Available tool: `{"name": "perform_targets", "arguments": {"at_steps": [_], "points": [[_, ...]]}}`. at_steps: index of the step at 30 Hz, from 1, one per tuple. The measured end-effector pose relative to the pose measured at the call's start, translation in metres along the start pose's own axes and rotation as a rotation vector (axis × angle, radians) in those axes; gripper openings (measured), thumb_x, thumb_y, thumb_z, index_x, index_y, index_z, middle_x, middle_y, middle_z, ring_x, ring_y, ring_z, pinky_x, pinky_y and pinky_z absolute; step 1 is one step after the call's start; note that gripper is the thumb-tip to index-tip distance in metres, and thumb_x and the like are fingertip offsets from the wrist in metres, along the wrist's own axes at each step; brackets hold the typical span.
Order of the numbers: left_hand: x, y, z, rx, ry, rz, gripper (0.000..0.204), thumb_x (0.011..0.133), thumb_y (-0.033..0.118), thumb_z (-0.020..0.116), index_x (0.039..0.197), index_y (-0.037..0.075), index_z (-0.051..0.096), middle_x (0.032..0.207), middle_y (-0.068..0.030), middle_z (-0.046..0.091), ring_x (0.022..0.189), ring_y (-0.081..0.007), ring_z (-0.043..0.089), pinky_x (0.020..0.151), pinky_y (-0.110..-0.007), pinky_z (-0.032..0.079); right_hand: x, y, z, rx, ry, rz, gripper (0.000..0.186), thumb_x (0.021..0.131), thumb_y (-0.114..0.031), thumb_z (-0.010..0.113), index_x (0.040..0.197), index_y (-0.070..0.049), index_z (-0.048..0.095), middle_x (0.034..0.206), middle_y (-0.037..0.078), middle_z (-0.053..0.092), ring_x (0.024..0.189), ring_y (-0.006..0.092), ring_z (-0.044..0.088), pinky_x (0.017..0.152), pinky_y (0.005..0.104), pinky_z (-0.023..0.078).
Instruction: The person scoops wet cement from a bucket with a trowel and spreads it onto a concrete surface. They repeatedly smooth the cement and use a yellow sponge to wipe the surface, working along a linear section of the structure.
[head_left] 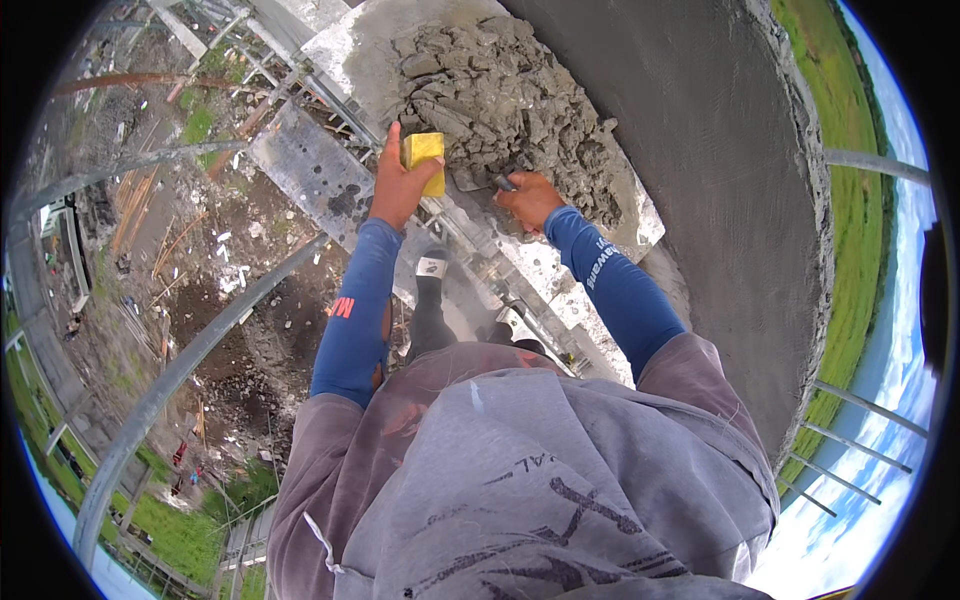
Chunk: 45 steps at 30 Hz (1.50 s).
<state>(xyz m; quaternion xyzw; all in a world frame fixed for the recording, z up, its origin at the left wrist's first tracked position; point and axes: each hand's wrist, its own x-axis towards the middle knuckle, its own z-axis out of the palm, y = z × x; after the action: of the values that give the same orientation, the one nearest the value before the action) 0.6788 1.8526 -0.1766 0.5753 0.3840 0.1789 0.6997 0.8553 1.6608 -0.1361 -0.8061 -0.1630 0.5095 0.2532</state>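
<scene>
My left hand [396, 188] is closed around a yellow rectangular block [424, 160], which looks like a sponge or float. It is held above the near left edge of a heap of wet grey mortar [510, 100]. My right hand [532, 202] grips the dark handle of a trowel [504, 183] low on the heap's near side. The trowel's blade seems to lie flat against the mortar and is partly smeared with it. The mortar rests on a pale, splattered board [645, 215].
A freshly plastered grey wall [720, 170] rises on the right, with bars [860, 425] sticking out beyond it. I stand on narrow scaffold planks [310, 165]. Metal scaffold pipes [200, 350] curve along the left, above debris-strewn ground [240, 340] far below.
</scene>
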Motion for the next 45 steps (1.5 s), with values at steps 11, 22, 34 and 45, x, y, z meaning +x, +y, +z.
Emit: {"name": "perform_targets", "arguments": {"at_steps": [11,22,34,45], "points": [[0.036,0.064,0.024,0.187,-0.058,0.219,0.078,0.082,0.019,0.081,0.153,0.009,0.051,0.137,-0.0184,0.050,0.124,-0.0296,0.057,0.106,-0.039,0.048,0.020,-0.050,0.014,0.477,-0.032,-0.114,0.029,0.094,-0.019,0.067,0.115,0.001,0.060,0.060,0.005,0.056,0.041,0.0196,0.052,0.038,0.0377,0.043],[0.009,0.145,0.098,-0.122,-0.374,0.324,0.066,0.088,0.017,0.074,0.148,0.003,0.052,0.121,-0.0073,0.065,0.107,-0.0161,0.063,0.098,-0.031,0.051,-0.040,0.045,0.013,1.557,-0.609,-0.332,0.028,0.104,-0.034,0.055,0.109,-0.007,0.062,0.066,-0.001,0.051,0.049,0.0132,0.046,0.047,0.0303,0.040],[-0.059,-0.009,0.087,-0.238,-0.050,-0.050,0.068,0.091,0.015,0.072,0.151,0.001,0.044,0.129,-0.0123,0.061,0.112,-0.0203,0.063,0.097,-0.034,0.053,-0.146,0.034,-0.097,0.013,0.214,-0.322,0.028,0.101,-0.024,0.060,0.118,-0.002,0.056,0.071,0.010,0.062,0.058,0.0265,0.060,0.059,0.0398,0.051],[-0.069,-0.009,0.126,-0.290,-0.009,-0.120,0.058,0.094,0.018,0.073,0.143,0.001,0.046,0.124,-0.0118,0.059,0.108,-0.0205,0.062,0.093,-0.034,0.053,-0.100,0.000,-0.048,-0.752,0.283,-0.002,0.044,0.093,-0.007,0.053,0.135,0.004,0.048,0.107,0.032,0.073,0.100,0.0471,0.073,0.091,0.0558,0.057]]}}
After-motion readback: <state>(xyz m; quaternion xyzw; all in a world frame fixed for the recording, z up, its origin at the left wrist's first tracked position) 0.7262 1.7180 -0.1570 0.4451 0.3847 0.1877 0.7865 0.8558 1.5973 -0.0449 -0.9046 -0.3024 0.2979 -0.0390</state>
